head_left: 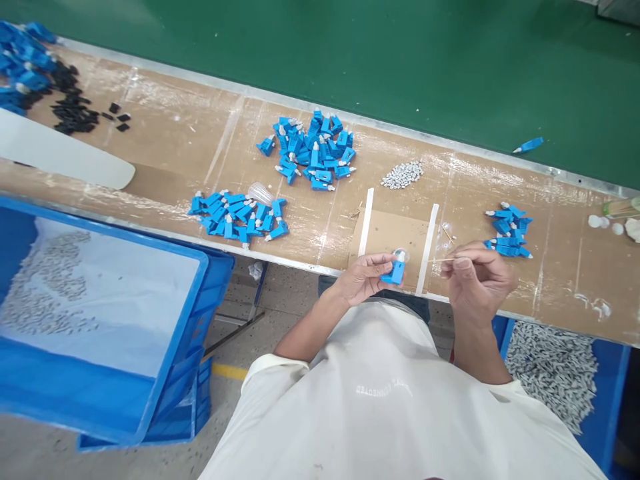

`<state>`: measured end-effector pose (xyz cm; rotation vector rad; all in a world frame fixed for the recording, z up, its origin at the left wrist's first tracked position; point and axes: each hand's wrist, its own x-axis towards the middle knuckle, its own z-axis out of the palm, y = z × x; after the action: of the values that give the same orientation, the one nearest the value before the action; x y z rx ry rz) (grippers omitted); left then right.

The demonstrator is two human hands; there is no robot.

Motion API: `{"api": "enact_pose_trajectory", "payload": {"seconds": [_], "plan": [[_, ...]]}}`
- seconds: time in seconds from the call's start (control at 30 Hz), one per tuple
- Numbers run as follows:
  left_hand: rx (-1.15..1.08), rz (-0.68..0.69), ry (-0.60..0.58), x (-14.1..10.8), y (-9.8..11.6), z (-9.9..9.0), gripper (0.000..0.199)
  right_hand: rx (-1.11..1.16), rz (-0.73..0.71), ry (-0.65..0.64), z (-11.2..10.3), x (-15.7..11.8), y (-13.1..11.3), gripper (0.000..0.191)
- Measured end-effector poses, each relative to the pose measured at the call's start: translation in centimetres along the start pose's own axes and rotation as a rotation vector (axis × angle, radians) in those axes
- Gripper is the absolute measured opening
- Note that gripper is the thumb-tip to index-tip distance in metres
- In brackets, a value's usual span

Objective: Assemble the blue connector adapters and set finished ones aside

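Note:
My left hand [367, 277] is closed on a small blue plastic part [395, 272] with a white tip pointing up, at the table's front edge. Around that tip shows a small transparent round piece, too small to make out fully. Between the thumb and fingers of my right hand [477, 277] is a thin wooden toothpick [445, 259], its end pointing left toward the blue part but apart from it. Beneath my left hand lies a cardboard sheet [395, 230] with white tape strips along both sides.
Piles of blue parts [315, 150] lie left of the cardboard, with a smaller group [509, 230] to the right. Small grey-white pieces [403, 175] sit behind it. Toothpicks [620, 208] stand far right. Blue crates [170, 373] are below the table on the left.

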<state>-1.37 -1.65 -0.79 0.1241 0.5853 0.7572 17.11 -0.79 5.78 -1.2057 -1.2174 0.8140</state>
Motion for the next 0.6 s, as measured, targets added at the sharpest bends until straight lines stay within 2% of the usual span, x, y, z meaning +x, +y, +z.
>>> {"api": "enact_pose_trajectory", "payload": {"seconds": [0.13, 0.33, 0.6], "plan": [[-0.008, -0.005, -0.024, 0.0, 0.0, -0.6, 0.028, 0.039, 0.074, 0.034, -0.7, 0.5, 1.1, 0.034], [-0.010, -0.001, -0.012, -0.1, 0.1, -0.9, 0.031, -0.077, 0.150, -0.054, -1.0, -0.1, 3.0, 0.026], [-0.009, 0.005, 0.022, -0.3, 0.5, -1.0, 0.025, -0.265, 0.088, -0.171, -0.2, -0.7, 5.2, 0.023]]}}
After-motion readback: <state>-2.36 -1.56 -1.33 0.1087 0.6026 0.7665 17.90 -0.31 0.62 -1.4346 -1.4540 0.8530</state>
